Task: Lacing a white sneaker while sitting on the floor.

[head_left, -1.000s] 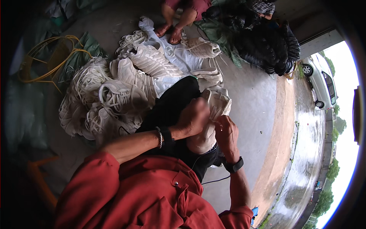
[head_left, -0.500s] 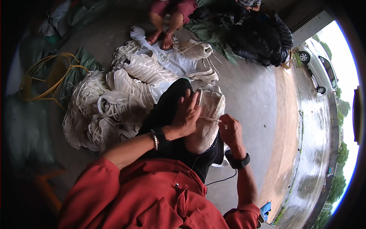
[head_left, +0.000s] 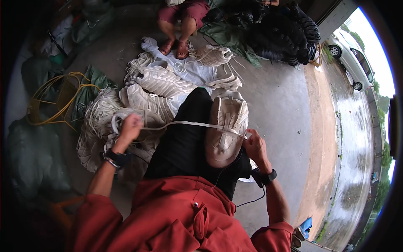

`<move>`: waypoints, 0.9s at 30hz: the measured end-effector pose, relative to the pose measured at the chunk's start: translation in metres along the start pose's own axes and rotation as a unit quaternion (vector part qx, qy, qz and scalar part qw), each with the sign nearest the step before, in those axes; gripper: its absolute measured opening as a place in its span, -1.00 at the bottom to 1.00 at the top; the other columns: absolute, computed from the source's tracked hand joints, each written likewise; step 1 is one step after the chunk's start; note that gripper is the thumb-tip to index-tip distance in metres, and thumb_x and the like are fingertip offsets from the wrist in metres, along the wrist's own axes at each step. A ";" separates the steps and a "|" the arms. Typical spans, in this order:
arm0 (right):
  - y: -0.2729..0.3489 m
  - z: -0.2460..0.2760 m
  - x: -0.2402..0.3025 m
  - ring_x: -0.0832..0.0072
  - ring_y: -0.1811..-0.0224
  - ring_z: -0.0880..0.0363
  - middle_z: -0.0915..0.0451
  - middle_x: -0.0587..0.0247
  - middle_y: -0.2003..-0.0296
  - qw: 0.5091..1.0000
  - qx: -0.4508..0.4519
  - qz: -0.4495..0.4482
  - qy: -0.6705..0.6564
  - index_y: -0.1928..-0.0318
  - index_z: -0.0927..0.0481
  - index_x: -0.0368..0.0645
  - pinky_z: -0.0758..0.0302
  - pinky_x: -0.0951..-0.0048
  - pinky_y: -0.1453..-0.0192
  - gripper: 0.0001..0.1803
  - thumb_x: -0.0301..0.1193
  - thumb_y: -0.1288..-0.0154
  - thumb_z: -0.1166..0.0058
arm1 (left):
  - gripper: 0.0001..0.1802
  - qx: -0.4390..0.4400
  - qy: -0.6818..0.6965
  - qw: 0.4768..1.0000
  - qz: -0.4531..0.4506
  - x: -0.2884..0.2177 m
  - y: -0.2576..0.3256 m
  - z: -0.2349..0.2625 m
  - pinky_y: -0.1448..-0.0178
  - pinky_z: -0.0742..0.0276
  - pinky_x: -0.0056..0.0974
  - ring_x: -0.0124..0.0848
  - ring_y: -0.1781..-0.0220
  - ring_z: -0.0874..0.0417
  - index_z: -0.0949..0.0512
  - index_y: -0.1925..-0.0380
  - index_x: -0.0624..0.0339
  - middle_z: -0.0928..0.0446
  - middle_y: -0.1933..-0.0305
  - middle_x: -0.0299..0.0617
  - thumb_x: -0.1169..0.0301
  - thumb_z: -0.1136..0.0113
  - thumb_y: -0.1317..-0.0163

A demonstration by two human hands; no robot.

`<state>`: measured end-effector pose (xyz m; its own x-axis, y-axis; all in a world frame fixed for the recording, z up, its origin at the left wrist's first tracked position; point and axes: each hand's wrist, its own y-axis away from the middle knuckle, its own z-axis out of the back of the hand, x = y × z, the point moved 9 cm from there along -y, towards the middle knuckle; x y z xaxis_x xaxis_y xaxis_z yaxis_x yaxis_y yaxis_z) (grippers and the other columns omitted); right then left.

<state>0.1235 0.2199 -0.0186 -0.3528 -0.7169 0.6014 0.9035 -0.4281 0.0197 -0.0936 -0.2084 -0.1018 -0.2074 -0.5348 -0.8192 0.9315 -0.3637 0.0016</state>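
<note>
A pale beige shoe (head_left: 222,149) rests on the person's lap, over the black trousers (head_left: 176,145), its toe pointing toward the person. A flat off-white lace (head_left: 184,122) crosses the shoe's front and stretches leftward over the thigh to the left hand (head_left: 132,127), which is slightly blurred and closed around it. The right hand (head_left: 254,147) is at the shoe's right edge, fingers bent beside the lace; whether they pinch it I cannot tell.

Beyond the left hand, similar pale shoes (head_left: 147,98) lie heaped on the floor (head_left: 277,113), with a tangle of loose laces (head_left: 100,107) at the heap's left. Some shoes lie on a white sheet (head_left: 194,70). Past it, a seated co-worker's feet (head_left: 182,49) wear brown sandals. Farther right is a black heap (head_left: 277,40), and outside stands a pale car (head_left: 354,63).
</note>
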 end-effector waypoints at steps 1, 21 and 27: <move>0.002 -0.002 -0.004 0.10 0.55 -0.52 -0.48 0.04 0.64 1.000 -0.003 -0.007 0.015 0.28 -0.53 -0.25 -0.40 0.20 0.46 -0.77 -0.47 0.02 -0.03 | -0.82 0.128 0.249 0.958 0.060 -0.078 0.012 -0.039 0.48 -0.42 -0.47 -0.54 0.55 -0.48 -0.45 0.32 0.25 -0.50 0.50 -0.24 0.42 -0.13 -0.07; 0.001 0.027 -0.031 0.37 0.29 -0.50 -0.51 0.29 0.40 0.598 -0.049 -0.158 -0.784 0.28 -0.47 -0.19 -0.45 0.31 0.00 -0.85 -0.42 -0.14 -0.05 | -0.85 0.047 0.670 0.704 0.229 -0.065 0.008 -0.049 0.07 -0.42 -0.16 -0.20 0.12 -0.50 -0.41 0.36 0.11 -0.46 0.32 -0.22 0.30 0.05 -0.28; 0.040 0.102 -0.175 0.41 0.36 -0.48 -0.52 0.26 0.42 0.555 -0.111 -0.171 -0.806 0.19 -0.48 -0.26 -0.47 0.47 0.24 -0.82 -0.48 -0.18 -0.04 | -0.83 -0.101 0.771 0.583 0.238 0.102 0.017 0.058 0.33 -0.26 -0.29 -0.37 0.46 -0.32 -0.35 0.51 0.10 -0.25 0.61 -0.32 0.36 0.14 -0.26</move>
<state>0.2456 0.3843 -0.0420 0.3431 0.7755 0.5299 0.7352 -0.5728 0.3624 -0.1156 -0.3130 -0.1518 0.4591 0.8378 -0.2956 0.8220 -0.2744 0.4990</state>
